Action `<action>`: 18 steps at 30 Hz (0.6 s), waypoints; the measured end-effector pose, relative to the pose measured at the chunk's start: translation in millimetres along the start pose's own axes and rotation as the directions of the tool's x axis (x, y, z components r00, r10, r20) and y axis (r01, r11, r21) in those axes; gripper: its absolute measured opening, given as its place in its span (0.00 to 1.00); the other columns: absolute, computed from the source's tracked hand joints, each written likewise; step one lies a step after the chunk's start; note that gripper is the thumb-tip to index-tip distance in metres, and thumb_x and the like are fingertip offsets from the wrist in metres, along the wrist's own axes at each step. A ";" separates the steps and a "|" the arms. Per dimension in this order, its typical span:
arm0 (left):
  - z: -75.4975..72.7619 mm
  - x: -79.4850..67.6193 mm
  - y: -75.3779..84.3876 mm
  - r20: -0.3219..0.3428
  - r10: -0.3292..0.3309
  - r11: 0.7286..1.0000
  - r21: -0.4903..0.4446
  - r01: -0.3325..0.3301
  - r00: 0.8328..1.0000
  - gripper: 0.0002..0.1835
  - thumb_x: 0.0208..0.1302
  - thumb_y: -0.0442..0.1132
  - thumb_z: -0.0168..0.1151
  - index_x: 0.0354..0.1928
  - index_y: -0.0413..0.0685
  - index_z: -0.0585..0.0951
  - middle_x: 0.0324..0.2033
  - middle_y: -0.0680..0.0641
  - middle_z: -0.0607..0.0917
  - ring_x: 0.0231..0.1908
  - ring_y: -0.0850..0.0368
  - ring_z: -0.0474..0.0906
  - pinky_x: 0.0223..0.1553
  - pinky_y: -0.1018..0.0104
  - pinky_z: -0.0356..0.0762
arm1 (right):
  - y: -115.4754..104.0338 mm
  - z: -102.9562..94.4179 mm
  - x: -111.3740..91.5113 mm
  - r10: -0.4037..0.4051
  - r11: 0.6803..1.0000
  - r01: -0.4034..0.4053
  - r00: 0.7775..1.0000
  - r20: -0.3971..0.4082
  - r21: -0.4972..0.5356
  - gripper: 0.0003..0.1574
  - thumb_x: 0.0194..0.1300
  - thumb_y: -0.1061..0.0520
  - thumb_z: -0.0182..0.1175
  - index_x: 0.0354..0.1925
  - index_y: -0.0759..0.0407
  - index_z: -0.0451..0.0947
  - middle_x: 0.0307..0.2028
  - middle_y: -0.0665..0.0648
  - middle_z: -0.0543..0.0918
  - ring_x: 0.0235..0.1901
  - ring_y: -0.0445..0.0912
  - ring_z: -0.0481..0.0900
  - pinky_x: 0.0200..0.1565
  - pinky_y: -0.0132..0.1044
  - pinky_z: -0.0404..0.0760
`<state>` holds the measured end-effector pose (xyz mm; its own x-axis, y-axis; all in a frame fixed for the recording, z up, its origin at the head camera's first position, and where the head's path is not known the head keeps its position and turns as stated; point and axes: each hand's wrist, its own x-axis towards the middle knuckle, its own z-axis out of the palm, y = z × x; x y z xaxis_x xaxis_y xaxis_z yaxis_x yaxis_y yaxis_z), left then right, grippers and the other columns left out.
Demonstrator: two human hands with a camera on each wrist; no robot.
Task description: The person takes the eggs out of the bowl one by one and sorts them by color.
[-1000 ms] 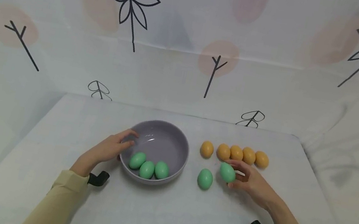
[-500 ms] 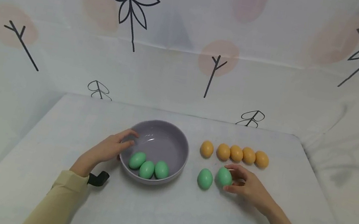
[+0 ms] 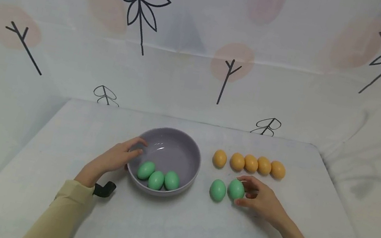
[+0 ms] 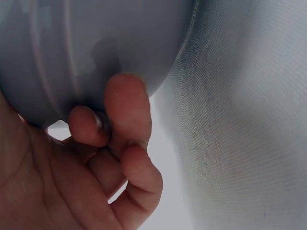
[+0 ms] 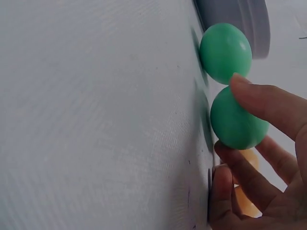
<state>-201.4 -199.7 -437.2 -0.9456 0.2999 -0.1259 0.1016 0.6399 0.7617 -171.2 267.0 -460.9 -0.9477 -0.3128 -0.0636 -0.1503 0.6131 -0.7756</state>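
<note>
My left hand holds the left rim of a grey-purple bowl, with a thumb and finger over the edge. In the left wrist view, its other fingers curl against the bowl's outer wall. Three green eggs lie together inside the bowl at the near side. To the right of the bowl, my right hand pinches a green egg between thumb and fingers, low over the table. Another green egg sits right beside the held one, on the bowl side; whether the two touch I cannot tell.
Behind the right hand stand several orange-yellow eggs in a row, with one set slightly apart at the left. A white cloth covers the table. A patterned cloth wall closes off the back.
My right hand has lowered the green egg and shifted it left, next to the other green egg. The left hand and bowl have not moved.
</note>
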 end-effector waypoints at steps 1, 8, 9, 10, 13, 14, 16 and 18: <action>-0.1 0.0 -0.4 -0.001 -0.001 1.000 0.000 0.001 1.000 0.18 0.76 0.46 0.49 0.65 0.57 0.71 0.58 0.34 0.75 0.27 0.51 0.75 0.29 0.56 0.76 | -0.1 0.0 0.2 -0.005 1.000 0.005 1.000 -0.003 -0.007 0.39 0.51 0.52 0.78 0.59 0.58 0.74 0.49 0.55 0.81 0.45 0.48 0.77 0.47 0.37 0.77; -0.5 0.2 -0.3 -0.001 0.006 1.000 0.001 -0.006 1.000 0.19 0.76 0.47 0.50 0.65 0.57 0.71 0.58 0.34 0.75 0.27 0.51 0.75 0.29 0.56 0.76 | -1.2 0.5 2.2 -0.024 0.999 0.023 1.000 -0.021 -0.043 0.27 0.53 0.55 0.76 0.50 0.56 0.79 0.47 0.52 0.82 0.47 0.49 0.76 0.50 0.45 0.76; -0.5 0.1 -0.1 -0.001 0.006 1.000 0.002 -0.006 1.000 0.19 0.76 0.47 0.49 0.65 0.57 0.71 0.59 0.34 0.75 0.28 0.51 0.75 0.29 0.56 0.76 | -1.3 0.5 2.3 -0.025 0.999 0.025 1.000 -0.015 -0.047 0.26 0.53 0.55 0.76 0.50 0.56 0.79 0.46 0.51 0.82 0.47 0.49 0.76 0.50 0.46 0.76; -0.5 0.1 0.0 0.000 0.007 1.000 0.002 -0.007 1.000 0.18 0.76 0.47 0.49 0.65 0.57 0.71 0.59 0.34 0.74 0.28 0.51 0.75 0.29 0.56 0.76 | -1.4 0.5 2.4 -0.028 0.999 0.028 1.000 -0.006 -0.047 0.27 0.52 0.56 0.76 0.50 0.56 0.79 0.46 0.51 0.82 0.47 0.49 0.76 0.51 0.47 0.76; -0.2 0.1 0.1 -0.002 -0.002 1.000 0.004 0.002 1.000 0.18 0.76 0.46 0.49 0.65 0.58 0.71 0.59 0.35 0.74 0.28 0.51 0.75 0.29 0.56 0.76 | -1.7 0.0 2.1 -0.042 0.998 0.043 0.999 0.020 -0.038 0.30 0.52 0.57 0.77 0.53 0.58 0.78 0.48 0.53 0.82 0.48 0.51 0.76 0.52 0.49 0.76; -0.1 0.1 -0.3 -0.001 -0.003 1.000 0.005 0.003 1.000 0.18 0.76 0.46 0.49 0.65 0.58 0.71 0.59 0.35 0.74 0.28 0.50 0.75 0.29 0.56 0.76 | -1.7 -0.2 1.9 -0.051 0.998 0.052 0.998 0.027 -0.033 0.32 0.52 0.57 0.77 0.54 0.59 0.78 0.49 0.53 0.82 0.49 0.51 0.76 0.53 0.50 0.75; 0.2 0.2 -0.9 -0.002 -0.006 1.000 0.006 0.006 1.000 0.18 0.76 0.46 0.49 0.65 0.58 0.71 0.59 0.35 0.74 0.28 0.50 0.75 0.29 0.56 0.76 | -1.8 -0.7 1.4 -0.070 0.997 0.071 0.997 0.038 -0.022 0.34 0.52 0.57 0.77 0.57 0.59 0.77 0.51 0.54 0.81 0.51 0.52 0.76 0.54 0.52 0.75; 0.5 0.1 -1.3 -0.004 -0.007 1.000 0.006 0.007 1.000 0.18 0.76 0.47 0.49 0.65 0.58 0.71 0.59 0.36 0.75 0.29 0.51 0.75 0.29 0.57 0.76 | -2.7 -0.7 0.6 -0.097 0.995 0.098 0.994 0.048 -0.007 0.36 0.52 0.57 0.77 0.58 0.59 0.76 0.52 0.55 0.81 0.52 0.53 0.75 0.54 0.52 0.75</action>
<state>-201.5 -200.2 -438.5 -0.9477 0.2922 -0.1289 0.0963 0.6463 0.7570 -171.6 265.6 -458.4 -0.9139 -0.4056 -0.0180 -0.2442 0.5845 -0.7738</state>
